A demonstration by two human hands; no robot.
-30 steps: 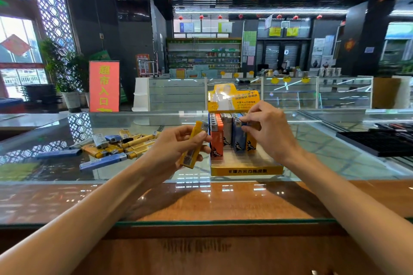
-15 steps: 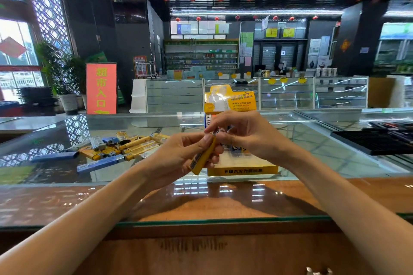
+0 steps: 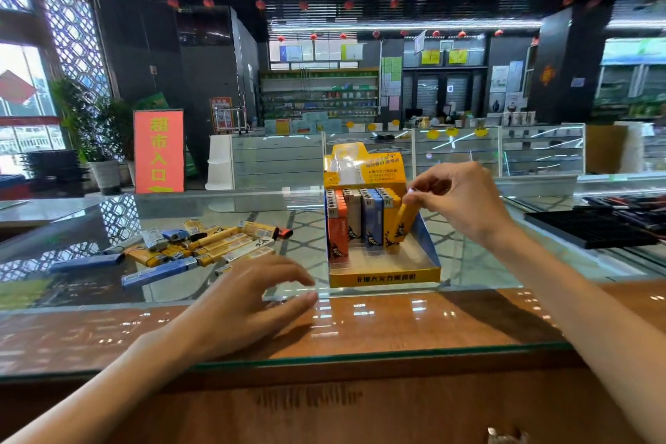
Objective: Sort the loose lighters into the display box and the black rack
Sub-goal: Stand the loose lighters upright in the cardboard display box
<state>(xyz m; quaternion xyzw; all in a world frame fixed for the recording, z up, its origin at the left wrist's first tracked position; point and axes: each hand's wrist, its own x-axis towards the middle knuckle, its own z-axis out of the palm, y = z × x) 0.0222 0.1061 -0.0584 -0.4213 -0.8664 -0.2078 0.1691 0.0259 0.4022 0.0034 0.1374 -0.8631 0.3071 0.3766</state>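
The right hand (image 3: 457, 205) is pinching a tilted yellow lighter (image 3: 404, 225) in the display box (image 3: 393, 278), while the left hand (image 3: 248, 299) is hovering, fingers (image 3: 288, 272) released.

Right hand (image 3: 457, 205) pinches a tilted yellow lighter (image 3: 404, 221) into the display box (image 3: 387, 272); left hand (image 3: 248, 303) seemingly hovers, fingers spread.

Left grip (image 3: 245, 303) low, fingers loose, seemingly flat; right grip (image 3: 461, 205) higher, fingertips tight on a lighter (image 3: 403, 223).
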